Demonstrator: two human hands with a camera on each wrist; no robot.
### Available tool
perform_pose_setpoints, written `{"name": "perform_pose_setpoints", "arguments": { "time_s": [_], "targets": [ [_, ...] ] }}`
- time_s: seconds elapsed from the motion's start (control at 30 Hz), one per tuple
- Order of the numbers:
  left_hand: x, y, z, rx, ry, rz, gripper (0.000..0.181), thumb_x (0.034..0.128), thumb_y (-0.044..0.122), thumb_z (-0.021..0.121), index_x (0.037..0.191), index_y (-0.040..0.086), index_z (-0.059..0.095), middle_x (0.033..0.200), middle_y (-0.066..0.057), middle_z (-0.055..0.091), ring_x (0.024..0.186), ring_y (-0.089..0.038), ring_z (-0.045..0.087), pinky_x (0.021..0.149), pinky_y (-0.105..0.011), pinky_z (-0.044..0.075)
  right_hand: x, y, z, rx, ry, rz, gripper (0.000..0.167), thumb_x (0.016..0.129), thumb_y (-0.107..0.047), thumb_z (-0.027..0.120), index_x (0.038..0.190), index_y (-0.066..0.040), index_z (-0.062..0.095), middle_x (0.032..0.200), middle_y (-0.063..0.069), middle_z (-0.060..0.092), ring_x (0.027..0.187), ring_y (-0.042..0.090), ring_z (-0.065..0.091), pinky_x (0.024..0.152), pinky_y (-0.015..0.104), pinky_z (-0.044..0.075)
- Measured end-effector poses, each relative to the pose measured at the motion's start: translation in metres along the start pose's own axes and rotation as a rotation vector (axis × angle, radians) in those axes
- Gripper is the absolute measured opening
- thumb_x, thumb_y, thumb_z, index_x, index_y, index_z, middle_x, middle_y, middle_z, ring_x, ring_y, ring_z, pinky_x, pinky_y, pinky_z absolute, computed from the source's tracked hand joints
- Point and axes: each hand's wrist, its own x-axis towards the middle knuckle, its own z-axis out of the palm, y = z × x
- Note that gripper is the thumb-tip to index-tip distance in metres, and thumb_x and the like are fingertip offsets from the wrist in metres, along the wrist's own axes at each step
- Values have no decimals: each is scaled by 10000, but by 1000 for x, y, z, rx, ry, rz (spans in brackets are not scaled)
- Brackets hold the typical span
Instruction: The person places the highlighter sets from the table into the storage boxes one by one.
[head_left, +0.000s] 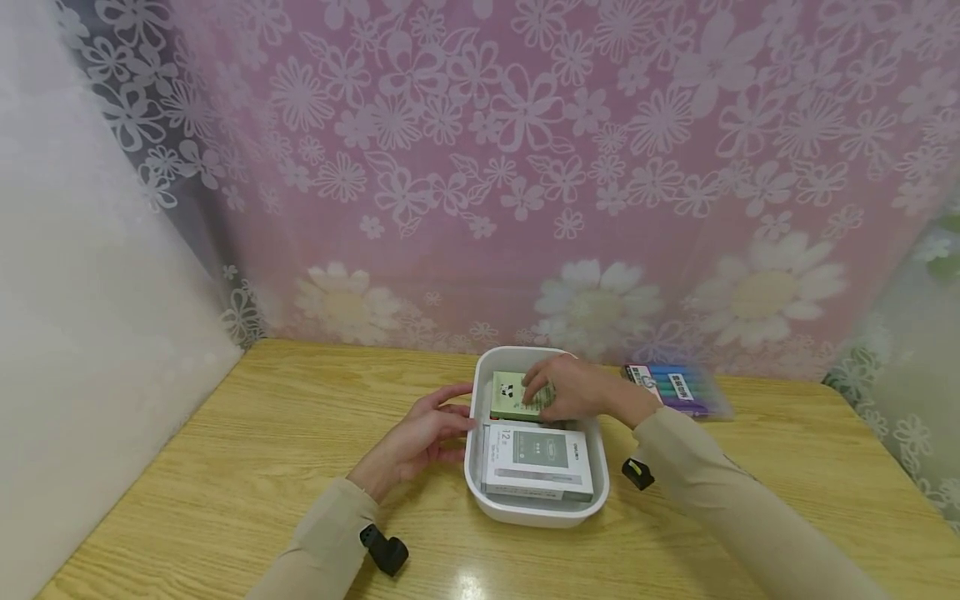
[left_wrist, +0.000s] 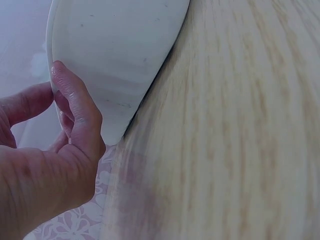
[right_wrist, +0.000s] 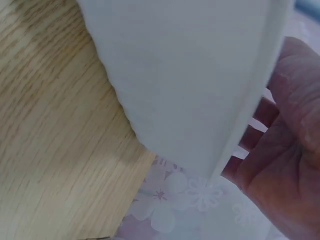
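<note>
A white plastic bin (head_left: 537, 518) stands on the wooden table. Inside, a green box with a panda picture (head_left: 507, 390) lies toward the back, and a white box with a grey label (head_left: 536, 462) lies flat in front. My left hand (head_left: 423, 433) is at the bin's left side, its fingertips touching the outer wall and rim, as the left wrist view also shows (left_wrist: 65, 145). My right hand (head_left: 576, 388) reaches over the right rim, its fingers resting on top of the green box. In the right wrist view, the bin wall hides the fingertips of that hand (right_wrist: 285, 150).
Behind the right forearm lies a clear pack of coloured pens (head_left: 678, 390), in blue, green and purple. The wooden table (head_left: 300, 417) meets a pink flowered curtain (head_left: 450, 208) at its back edge. A white surface (head_left: 97, 292) rises at the left.
</note>
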Motion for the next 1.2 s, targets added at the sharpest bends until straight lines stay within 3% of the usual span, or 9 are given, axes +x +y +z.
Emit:
{"name": "perform_pose_setpoints", "arguments": {
  "time_s": [0.17, 0.3, 0.6, 0.83, 1.2],
  "targets": [
    [0, 0, 0, 0, 2, -2, 624, 953, 59, 614, 1538, 140, 412, 1350, -182, 606, 973, -160, 681, 709, -309, 587, -6, 1, -6, 36, 24, 55, 267, 877, -153, 741, 1141, -133, 777, 1335, 131, 679, 1264, 362, 620, 1035, 520, 515],
    [1, 0, 0, -3, 1, 0, 622, 954, 59, 613, 1537, 143, 413, 1346, -178, 606, 978, -160, 678, 713, -309, 586, -24, -1, -19, 40, 84, 98, 277, 938, -183, 700, 1202, -113, 749, 1395, 164, 638, 1285, 407, 596, 1013, 554, 516],
    [1, 0, 0, 1, 2, 3, 625, 950, 53, 613, 1537, 130, 413, 1354, -195, 600, 983, -167, 682, 720, -323, 593, -73, 16, -30, -64, 246, 109, 319, 933, -207, 741, 1238, -112, 729, 1379, 167, 638, 1218, 404, 623, 978, 591, 509],
    [0, -1, 0, 1, 1, 2, 624, 953, 53, 605, 1540, 130, 408, 1369, -199, 596, 982, -165, 683, 725, -321, 592, -99, 33, -30, -116, 323, 58, 379, 890, -187, 793, 1249, -92, 717, 1348, 192, 651, 1231, 440, 611, 973, 616, 506],
    [1, -1, 0, -4, 4, 3, 622, 952, 54, 608, 1538, 134, 413, 1367, -195, 601, 976, -166, 679, 714, -314, 590, -127, 58, -17, -186, 268, 196, 628, 870, -319, 813, 1416, -94, 601, 1482, 281, 517, 1308, 544, 508, 996, 693, 451]
  ]
}}
